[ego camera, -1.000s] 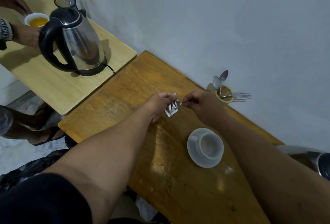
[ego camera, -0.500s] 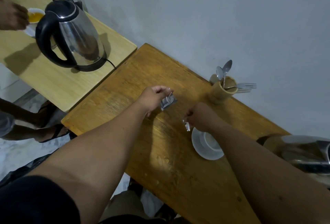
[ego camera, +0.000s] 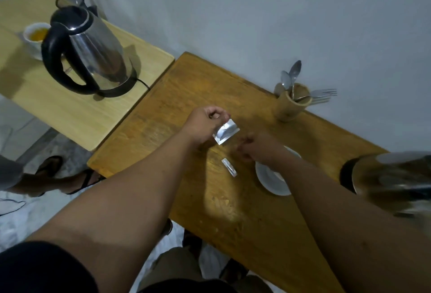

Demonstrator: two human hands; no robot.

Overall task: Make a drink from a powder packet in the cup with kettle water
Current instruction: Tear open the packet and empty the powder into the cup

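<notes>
Two bare forearms reach forward from the bottom edge over a dark wooden table [ego camera: 233, 211]. The right hand [ego camera: 250, 149] hovers just above the tabletop, blurred by motion, fingers curled loosely inward; whether it holds anything cannot be told. Directly behind and under that wrist lies a white saucer [ego camera: 271, 180], mostly covered by the arm, so the cup on it is hidden. Just left of the saucer, flat on the wood and apart from both hands, lies a thin silver strip [ego camera: 229, 167]. Slightly farther, the left hand [ego camera: 205, 123] is closed in a pinch, thumb and fingertips gripping the top corner of a small silver packet [ego camera: 225, 132]. The packet hangs tilted below the fingers, above the table, between the two hands and just left of the right hand's knuckles. At the right edge, near the saucer, stands a blurred metal kettle [ego camera: 391, 176] with a dark base. Farther back, against the grey wall, a wooden holder [ego camera: 292, 106] stands on the table with spoons and forks sticking out. To the left, a lighter table [ego camera: 77, 115] butts against the dark one; on it stands a second kettle [ego camera: 91, 52] of steel with a black handle, resting on its base. Behind that kettle sits a white cup [ego camera: 35, 36] holding yellow liquid, and beyond it a dark container with spoons. Sandalled feet show on the floor at far left.
</notes>
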